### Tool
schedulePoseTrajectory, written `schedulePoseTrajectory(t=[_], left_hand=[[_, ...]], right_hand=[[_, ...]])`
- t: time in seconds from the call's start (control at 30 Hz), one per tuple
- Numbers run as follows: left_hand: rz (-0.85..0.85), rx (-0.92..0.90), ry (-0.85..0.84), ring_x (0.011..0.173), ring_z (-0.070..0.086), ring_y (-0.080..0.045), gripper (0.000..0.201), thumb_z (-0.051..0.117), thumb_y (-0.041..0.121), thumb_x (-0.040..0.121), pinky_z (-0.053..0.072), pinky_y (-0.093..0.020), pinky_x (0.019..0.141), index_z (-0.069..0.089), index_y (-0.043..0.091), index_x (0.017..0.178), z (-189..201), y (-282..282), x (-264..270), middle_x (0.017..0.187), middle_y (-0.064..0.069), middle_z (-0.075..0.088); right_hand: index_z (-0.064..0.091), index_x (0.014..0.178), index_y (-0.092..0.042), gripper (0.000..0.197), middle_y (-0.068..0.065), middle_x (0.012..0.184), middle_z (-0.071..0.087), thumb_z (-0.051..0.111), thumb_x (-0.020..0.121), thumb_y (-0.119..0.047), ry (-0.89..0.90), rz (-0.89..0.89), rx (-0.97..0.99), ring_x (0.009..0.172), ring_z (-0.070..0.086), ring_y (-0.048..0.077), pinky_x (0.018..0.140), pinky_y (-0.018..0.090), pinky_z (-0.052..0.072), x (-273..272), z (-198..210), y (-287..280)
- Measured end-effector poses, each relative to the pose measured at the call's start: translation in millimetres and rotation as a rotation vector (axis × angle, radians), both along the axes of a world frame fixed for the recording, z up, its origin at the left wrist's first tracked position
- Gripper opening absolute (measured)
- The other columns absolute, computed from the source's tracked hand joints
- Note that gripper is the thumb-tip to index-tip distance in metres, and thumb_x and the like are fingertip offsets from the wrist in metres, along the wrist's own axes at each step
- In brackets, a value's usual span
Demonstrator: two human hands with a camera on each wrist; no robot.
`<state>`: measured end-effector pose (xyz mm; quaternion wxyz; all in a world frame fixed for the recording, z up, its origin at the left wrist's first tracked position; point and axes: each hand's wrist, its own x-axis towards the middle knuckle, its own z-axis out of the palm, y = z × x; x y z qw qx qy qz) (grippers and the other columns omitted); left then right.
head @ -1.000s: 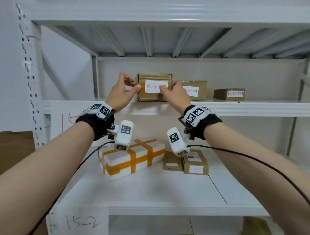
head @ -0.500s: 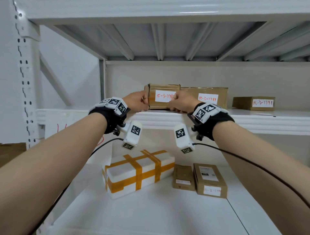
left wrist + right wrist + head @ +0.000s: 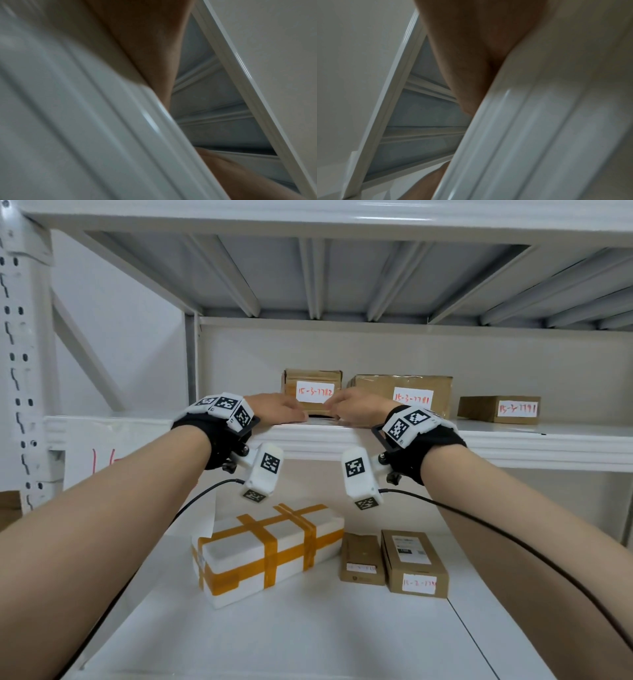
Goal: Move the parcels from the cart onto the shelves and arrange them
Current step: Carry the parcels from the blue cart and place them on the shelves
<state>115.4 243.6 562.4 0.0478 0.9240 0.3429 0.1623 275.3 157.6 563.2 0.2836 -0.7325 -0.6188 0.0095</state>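
Note:
A brown cardboard parcel (image 3: 310, 381) with a white label in red handwriting stands on the upper shelf (image 3: 137, 429), left of two other labelled parcels. My left hand (image 3: 284, 409) lies on the shelf's front lip, fingers stretched toward the parcel's lower left front. My right hand (image 3: 352, 409) mirrors it at the lower right front. The fingertips of both hands are at the parcel's bottom edge, and neither hand wraps around it. Both wrist views are blurred and show only a palm (image 3: 145, 47) and the shelf's front edge (image 3: 539, 121).
On the upper shelf a wide brown parcel (image 3: 404, 392) sits beside the first, and a flat one (image 3: 496, 409) further right. The lower shelf (image 3: 308, 638) holds a white foam box with orange tape (image 3: 270, 549) and two small brown boxes (image 3: 361, 556) (image 3: 414, 563). A perforated upright (image 3: 24, 354) stands left.
Both hands let go of the parcel's sides and now lie flat in front of it. The parcel rests further back on the upper shelf.

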Motion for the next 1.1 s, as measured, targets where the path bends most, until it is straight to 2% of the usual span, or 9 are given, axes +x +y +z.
schedulePoseTrajectory(t=[0.17,0.27,0.33,0.47,0.73,0.87,0.93,1.03,1.1], left_hand=[[-0.166,-0.292,-0.019,0.148,0.019,-0.018,0.075,0.031,0.065,0.093,0.013,-0.038,0.121,0.021,0.021,0.154,-7.0,1.2,12.9,0.158,0.003,0.025],[-0.195,-0.328,-0.100,0.149,0.015,-0.017,0.071,0.023,0.064,0.097,0.011,-0.039,0.119,0.013,0.024,0.155,-9.3,-0.4,12.7,0.160,0.003,0.018],[-0.056,-0.189,-0.139,0.143,0.030,-0.022,0.074,0.020,0.072,0.093,0.020,-0.040,0.115,0.027,0.027,0.152,-6.9,-2.7,7.5,0.155,0.003,0.033],[0.131,0.301,-0.328,0.107,0.058,-0.028,0.082,0.020,0.082,0.077,0.044,-0.044,0.096,0.061,0.021,0.113,-8.5,-5.3,-1.4,0.117,-0.004,0.065],[0.026,0.309,-0.616,0.095,0.057,-0.016,0.055,0.041,0.064,0.086,0.046,-0.034,0.082,0.059,0.016,0.107,-34.5,-25.1,-25.8,0.108,0.000,0.062],[-0.103,0.098,-0.900,0.087,0.052,-0.007,0.026,0.050,0.043,0.093,0.040,-0.019,0.076,0.054,0.017,0.096,-45.7,-41.3,-42.8,0.096,0.006,0.057],[-0.089,0.208,-1.027,0.085,0.050,-0.007,0.019,0.053,0.033,0.090,0.039,-0.014,0.076,0.057,0.014,0.091,-64.9,-49.7,-51.6,0.092,0.005,0.055],[0.058,0.605,-1.054,0.080,0.047,-0.016,0.016,0.052,0.021,0.085,0.040,-0.030,0.074,0.058,0.007,0.081,-111.8,-57.9,-59.5,0.081,0.003,0.050],[0.048,0.627,-0.966,0.074,0.044,-0.020,0.014,0.051,0.017,0.084,0.037,-0.039,0.068,0.053,0.006,0.076,-151.9,-63.7,-60.6,0.076,0.000,0.048]], right_hand=[[0.054,0.127,0.015,0.040,0.030,0.134,0.054,0.040,0.097,-0.007,0.035,-0.016,0.124,0.127,0.051,0.043,0.106,0.047,0.043,3.9,-3.1,-0.6],[0.068,0.098,0.012,0.030,0.029,0.112,0.068,0.051,0.094,-0.013,0.098,-0.012,0.304,0.082,0.067,0.029,0.075,0.022,0.055,7.1,-5.8,2.4],[0.069,0.080,-0.006,0.021,0.019,0.091,0.076,0.055,0.092,-0.015,0.142,-0.030,0.450,0.068,0.062,0.015,0.063,0.019,0.050,4.5,-8.2,0.1],[0.071,0.084,-0.005,0.022,0.008,0.070,0.075,0.051,0.090,-0.014,0.135,-0.025,0.563,0.068,0.074,0.019,0.076,0.038,0.062,-1.9,-11.9,-7.8],[0.062,0.078,-0.015,0.021,0.005,0.063,0.072,0.047,0.091,-0.022,0.104,-0.037,0.635,0.058,0.072,0.016,0.069,0.043,0.062,-22.2,-18.2,-22.9],[0.054,0.076,-0.020,0.017,0.002,0.070,0.069,0.048,0.091,-0.024,0.196,-0.030,0.915,0.061,0.067,0.013,0.066,0.040,0.056,-45.9,-32.6,-32.6],[0.052,0.073,-0.022,0.017,0.002,0.065,0.062,0.048,0.090,-0.020,0.242,0.010,1.040,0.059,0.056,0.012,0.060,0.036,0.047,-66.9,-54.4,-35.5],[0.054,0.072,-0.021,0.016,-0.002,0.059,0.056,0.048,0.087,-0.019,0.276,0.120,1.056,0.056,0.054,0.018,0.055,0.037,0.044,-104.0,-99.8,-35.1],[0.057,0.072,-0.014,0.016,0.002,0.058,0.055,0.049,0.086,-0.018,0.254,0.191,1.000,0.054,0.051,0.020,0.053,0.038,0.043,-123.3,-135.3,-30.4]])
